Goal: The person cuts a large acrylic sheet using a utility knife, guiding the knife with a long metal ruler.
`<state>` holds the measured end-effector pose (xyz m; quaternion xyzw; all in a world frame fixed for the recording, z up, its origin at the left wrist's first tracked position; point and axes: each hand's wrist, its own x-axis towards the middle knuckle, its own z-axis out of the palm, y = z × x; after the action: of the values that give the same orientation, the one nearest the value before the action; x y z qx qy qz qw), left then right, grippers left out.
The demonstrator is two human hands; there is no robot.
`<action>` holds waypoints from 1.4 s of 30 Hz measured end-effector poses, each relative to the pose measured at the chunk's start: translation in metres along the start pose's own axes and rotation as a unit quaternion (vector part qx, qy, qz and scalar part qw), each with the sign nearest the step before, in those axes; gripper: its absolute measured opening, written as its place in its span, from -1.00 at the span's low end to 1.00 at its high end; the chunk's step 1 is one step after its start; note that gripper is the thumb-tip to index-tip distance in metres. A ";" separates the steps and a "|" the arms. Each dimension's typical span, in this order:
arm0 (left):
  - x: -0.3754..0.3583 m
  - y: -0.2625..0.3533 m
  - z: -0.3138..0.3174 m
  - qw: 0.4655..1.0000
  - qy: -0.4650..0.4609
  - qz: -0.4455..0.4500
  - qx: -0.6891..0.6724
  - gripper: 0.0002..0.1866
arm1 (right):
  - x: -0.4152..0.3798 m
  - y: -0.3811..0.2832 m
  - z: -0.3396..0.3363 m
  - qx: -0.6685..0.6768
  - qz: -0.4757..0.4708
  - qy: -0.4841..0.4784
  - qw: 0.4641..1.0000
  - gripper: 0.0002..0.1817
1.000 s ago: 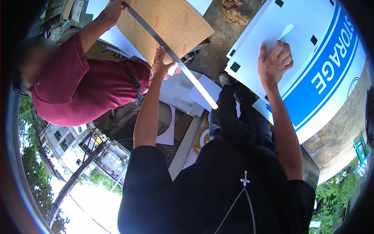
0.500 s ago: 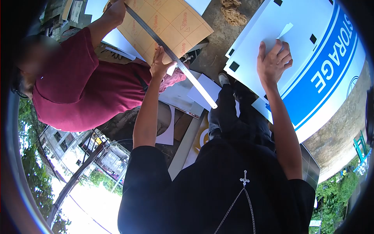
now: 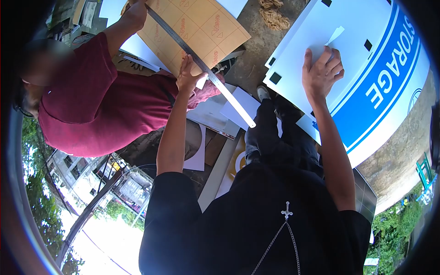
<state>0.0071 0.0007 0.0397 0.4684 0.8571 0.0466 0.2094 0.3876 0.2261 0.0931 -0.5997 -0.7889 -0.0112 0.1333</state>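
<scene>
A long metal ruler [image 3: 173,35] lies slantwise across a brown-papered sheet [image 3: 201,23] printed with red lettering, its near end sticking out past the sheet. My left hand [image 3: 188,77] presses on the ruler near the sheet's lower edge, fingers stretched and thumb apart. By that thumb shows a small white piece [image 3: 201,82]. My right hand [image 3: 321,75] rests on a white and blue sign panel [image 3: 380,91] reading "STORAGE", fingers spread and slightly bent. Just beyond its fingertips lies a white pointed strip [image 3: 337,34].
At left a person in a maroon shirt [image 3: 110,105] leans in, one hand [image 3: 136,16] at the ruler's far end. Black square patches [image 3: 275,78] dot the panel. A bundle of tan material [image 3: 273,16] lies on the ground, and flat white sheets [image 3: 240,107] lie near my feet.
Both my hands and the ruler stay in place. The person in maroon has shifted very slightly.
</scene>
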 end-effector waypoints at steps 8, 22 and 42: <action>0.000 0.002 0.000 1.000 0.010 0.001 -0.012 0.17 | -0.001 0.001 0.000 -0.001 -0.003 -0.002 1.000 -0.42; 0.001 -0.002 0.003 1.000 0.017 0.002 0.000 0.17 | 0.000 0.001 0.000 0.000 -0.004 -0.006 1.000 -0.41; 0.001 -0.003 0.002 1.000 -0.007 0.000 0.000 0.18 | 0.000 0.002 0.002 -0.004 -0.006 -0.011 1.000 -0.42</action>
<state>0.0047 -0.0002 0.0370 0.4684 0.8557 0.0429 0.2156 0.3894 0.2270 0.0905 -0.5957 -0.7938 -0.0086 0.1225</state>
